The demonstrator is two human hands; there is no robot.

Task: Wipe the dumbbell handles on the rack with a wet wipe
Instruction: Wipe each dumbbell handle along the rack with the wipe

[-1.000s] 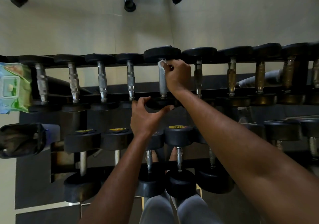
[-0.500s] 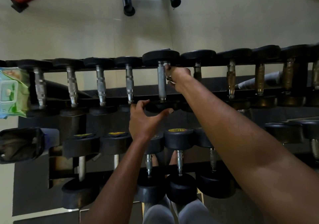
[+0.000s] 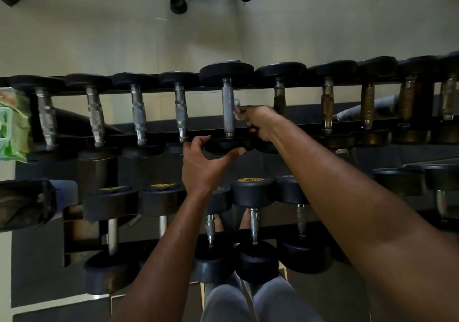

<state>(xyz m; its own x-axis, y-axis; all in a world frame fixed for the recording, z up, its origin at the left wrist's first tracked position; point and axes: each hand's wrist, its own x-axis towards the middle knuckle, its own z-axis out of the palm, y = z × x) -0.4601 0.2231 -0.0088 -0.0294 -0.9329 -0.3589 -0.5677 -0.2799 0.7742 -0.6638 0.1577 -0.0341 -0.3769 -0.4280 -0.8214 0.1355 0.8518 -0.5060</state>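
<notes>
Dumbbell handle [image 3: 228, 109], knurled steel, silver: sits on the upper tier of the rack [image 3: 248, 89], fifth along from the left end, between its two black rubber heads. Long axis runs near to far from the person, close to vertical in the head view; far head [image 3: 226, 71] points toward the wall, near head [image 3: 227, 144] toward the person. Right hand [image 3: 258, 120]: lies just to the right of the handle, level with its middle, fingers curled round a bunched white wet wipe [image 3: 237, 109] that touches or nearly touches the handle's right flank; which of the two cannot be told. Left hand [image 3: 206, 165]: fingers spread and relaxed, thumb and forefinger cupping the rim of the near head from below, holding nothing closed. Right hand is the nearer to the bare steel and carries the cloth; judged the working hand, with the left steadying. Judged next stroke: along the long axis, since the grip lies leftward of the wipe. Neighbouring handle [image 3: 279, 98] stands just behind the right hand. Green wipe packet [image 3: 13, 128]: rests at the far left end of the same tier.
</notes>
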